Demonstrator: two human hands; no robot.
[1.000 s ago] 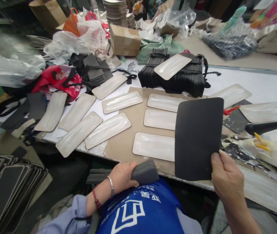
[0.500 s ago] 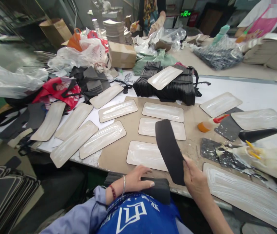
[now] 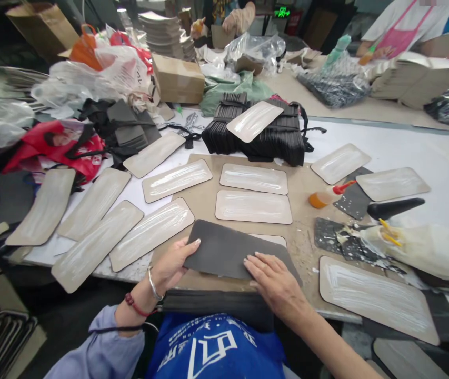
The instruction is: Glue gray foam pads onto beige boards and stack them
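Observation:
A black panel (image 3: 220, 250) is held tilted above a pale, white-streaked panel (image 3: 269, 239), which it mostly covers. At its left end, my left hand (image 3: 172, 263) pinches it with the thumb on top and the fingers beneath. My right hand (image 3: 273, 281) lies on the right part of the black panel, fingers stretched out flat across its surface. A stack of black panels (image 3: 216, 305) sits at my lap, against the blue apron (image 3: 216, 347). Just beyond the held panel are two more streaked panels, a nearer one (image 3: 253, 207) and a farther one (image 3: 253, 179).
More streaked panels (image 3: 153, 234) are spread to the left. On the right are a glue bottle (image 3: 322, 197) with a red tip, a black-handled tool (image 3: 396, 208) and a large streaked panel (image 3: 378, 300). A bundle of black panels (image 3: 263, 137) stands behind. Co-workers are across the table.
The black panel has turned from upright in my right hand to lying crosswise over a streaked panel. My left hand has left the lap stack and taken its left end. The view has shifted.

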